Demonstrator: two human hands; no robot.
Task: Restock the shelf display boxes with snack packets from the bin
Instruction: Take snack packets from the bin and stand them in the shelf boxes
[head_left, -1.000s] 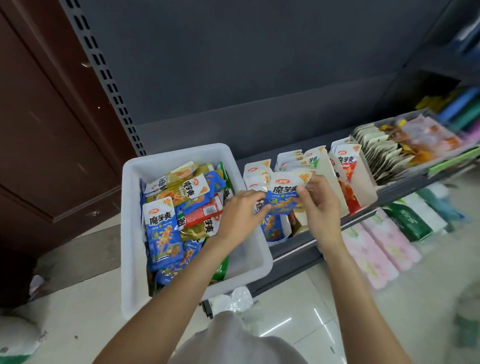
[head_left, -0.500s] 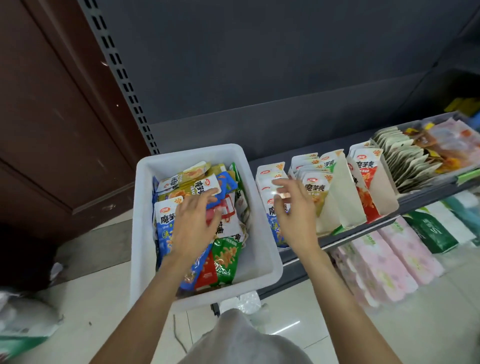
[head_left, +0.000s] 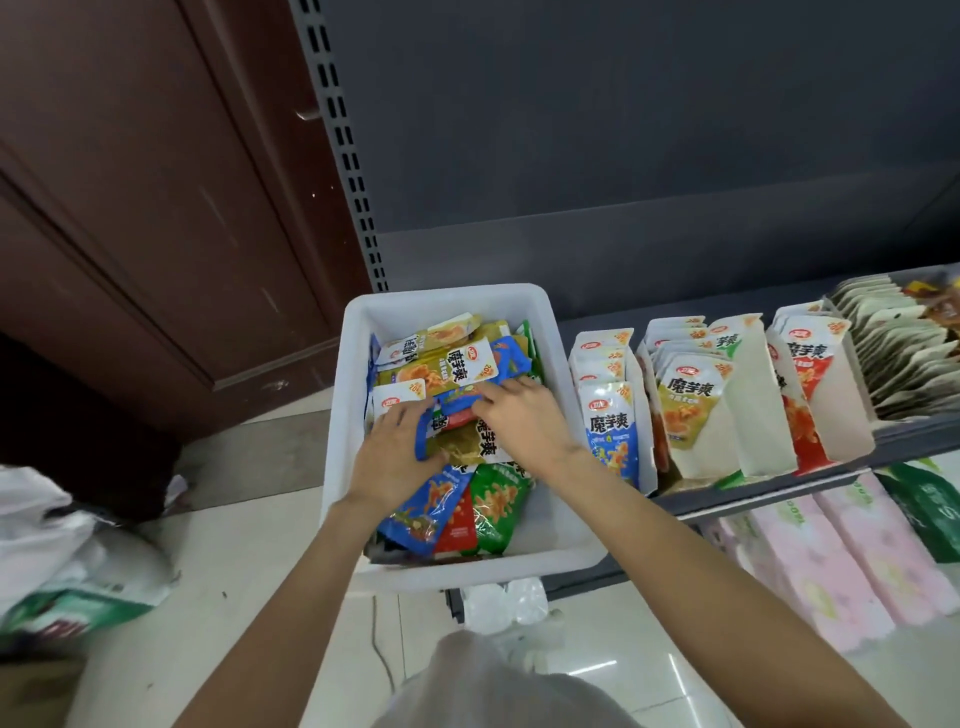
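A white plastic bin (head_left: 540, 558) stands at the shelf's left end, filled with blue, yellow, red and green snack packets. Both my hands are inside it. My left hand (head_left: 392, 460) pinches the edge of a blue packet (head_left: 425, 434) between thumb and fingers. My right hand (head_left: 522, 423) lies on the pile, its fingertips touching another blue packet (head_left: 460, 399). To the right of the bin stand the display boxes: one with blue packets (head_left: 610, 426), one with yellow packets (head_left: 688, 410) and one with red packets (head_left: 805, 395).
A tray of beige packets (head_left: 893, 358) sits further right on the grey shelf (head_left: 753, 493). Pink packs (head_left: 831, 566) and green packs (head_left: 930, 512) lie on the level below. A brown door (head_left: 130, 208) and white bags (head_left: 57, 545) are to the left.
My right hand left the blue display box and moved left into the bin beside my left hand. The blue packet held earlier now stands in its box. The camera shifted left.
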